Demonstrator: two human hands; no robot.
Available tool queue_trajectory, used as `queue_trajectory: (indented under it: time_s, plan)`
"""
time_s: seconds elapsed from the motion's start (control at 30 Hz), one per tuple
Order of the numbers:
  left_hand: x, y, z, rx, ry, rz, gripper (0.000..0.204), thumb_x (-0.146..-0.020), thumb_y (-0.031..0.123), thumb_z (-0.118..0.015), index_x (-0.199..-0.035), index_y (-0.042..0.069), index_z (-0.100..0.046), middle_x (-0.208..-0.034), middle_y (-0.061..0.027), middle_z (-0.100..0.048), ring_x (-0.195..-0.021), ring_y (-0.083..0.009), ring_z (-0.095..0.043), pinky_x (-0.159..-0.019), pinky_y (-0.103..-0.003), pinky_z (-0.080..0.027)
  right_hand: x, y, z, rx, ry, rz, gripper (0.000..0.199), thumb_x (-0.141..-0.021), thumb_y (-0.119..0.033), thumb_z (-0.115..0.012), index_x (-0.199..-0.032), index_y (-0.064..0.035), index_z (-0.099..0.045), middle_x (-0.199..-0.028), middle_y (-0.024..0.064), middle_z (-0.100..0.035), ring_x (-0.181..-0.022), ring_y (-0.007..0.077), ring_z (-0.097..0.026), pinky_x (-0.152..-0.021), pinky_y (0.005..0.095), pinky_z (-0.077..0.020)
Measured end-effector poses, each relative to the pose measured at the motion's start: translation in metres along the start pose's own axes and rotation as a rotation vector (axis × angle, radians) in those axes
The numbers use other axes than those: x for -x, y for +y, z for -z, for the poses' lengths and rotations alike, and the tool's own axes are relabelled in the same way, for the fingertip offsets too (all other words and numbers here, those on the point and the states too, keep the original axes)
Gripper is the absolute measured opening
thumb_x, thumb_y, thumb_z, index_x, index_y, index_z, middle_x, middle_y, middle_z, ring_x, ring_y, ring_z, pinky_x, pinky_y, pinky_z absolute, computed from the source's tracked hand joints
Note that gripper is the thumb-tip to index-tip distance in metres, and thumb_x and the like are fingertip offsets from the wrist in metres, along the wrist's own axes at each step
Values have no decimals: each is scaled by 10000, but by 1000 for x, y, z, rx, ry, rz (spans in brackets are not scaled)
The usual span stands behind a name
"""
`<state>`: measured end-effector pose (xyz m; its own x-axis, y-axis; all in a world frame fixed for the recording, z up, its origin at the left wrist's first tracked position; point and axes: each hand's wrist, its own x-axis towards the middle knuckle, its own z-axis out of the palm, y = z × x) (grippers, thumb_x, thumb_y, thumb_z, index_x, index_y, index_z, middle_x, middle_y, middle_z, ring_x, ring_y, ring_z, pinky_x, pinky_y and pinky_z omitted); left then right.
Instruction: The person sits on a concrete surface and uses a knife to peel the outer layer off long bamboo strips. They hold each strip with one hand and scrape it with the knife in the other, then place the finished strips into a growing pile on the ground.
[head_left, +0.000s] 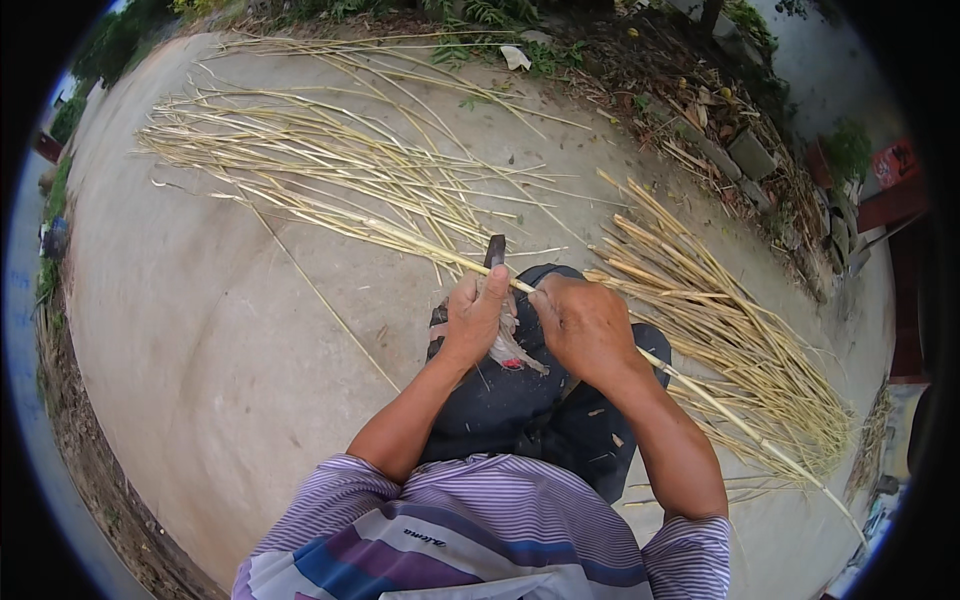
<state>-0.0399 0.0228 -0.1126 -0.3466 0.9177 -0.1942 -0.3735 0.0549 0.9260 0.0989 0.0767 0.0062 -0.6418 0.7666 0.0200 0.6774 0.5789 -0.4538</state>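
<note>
Concrete expanse (200,330) beside left hand (473,318)

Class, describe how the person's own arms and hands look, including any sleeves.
The left hand and right hand show no gloves, and no watch or bracelet is visible. Both forearms are bare below short sleeves: the left sleeve and right sleeve are finely striped in purple and white. No cables show on either arm.

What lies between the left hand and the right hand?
Head view: a short stretch of pale stalk bridges left hand and right hand, with a ragged whitish wrapping below it in the picture.
</note>
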Motion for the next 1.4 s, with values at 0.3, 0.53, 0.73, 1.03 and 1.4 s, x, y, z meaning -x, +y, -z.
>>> queue_trajectory:
  time_s: [0.3, 0.53, 0.73, 1.03, 1.4]
  plan:
    - [6, 4, -8, -10, 31, -15, 418, -996, 410, -538, -849, 19, -554, -676, -21, -559, -589, -95, -532, -523, -259, -437, -6, 2, -5, -61, -49, 16, 221, -910, -224, -578, -822, -21, -589, -727, 219, -612, -723, 437, -594, -638, 509, -456]
    - [-9, 3, 11, -14, 53, -103, 432, -1000, 424, -523, -841, 24, -559, -642, -22, -546, -604, -92, -528, -552, -254, -442, -7, 3, -3, -138, -54, 49, 198, -905, -211, -570, -835, -28, -593, -731, 213, -613, -727, 435, -600, -642, 509, -464]
    - [-30, 24, 50, 77, 56, -57, 435, -994, 452, -518, -859, 39, -533, -637, -46, -568, -581, -100, -555, -532, -250, -449, -8, 3, 11, -103, -60, 44, 165, -869, -168, -572, -853, -5, -597, -783, 233, -634, -774, 437, -622, -674, 516, -481]
    - [-27, 11, 35, 122, 55, -16, 423, -982, 459, -538, -863, 53, -511, -644, -46, -565, -527, -107, -538, -489, -249, -447, -14, 4, 6, -194, -77, -10, 154, -860, -148, -572, -849, 3, -598, -782, 246, -635, -788, 438, -629, -682, 516, -483]
    - [-4, -14, 0, -161, 37, -277, 467, -981, 458, -544, -815, 22, -560, -706, -34, -585, -576, -94, -523, -499, -253, -421, -15, -10, -5, -53, -37, 45, 137, -825, -135, -589, -832, 3, -593, -749, 232, -639, -750, 428, -640, -669, 501, -499]
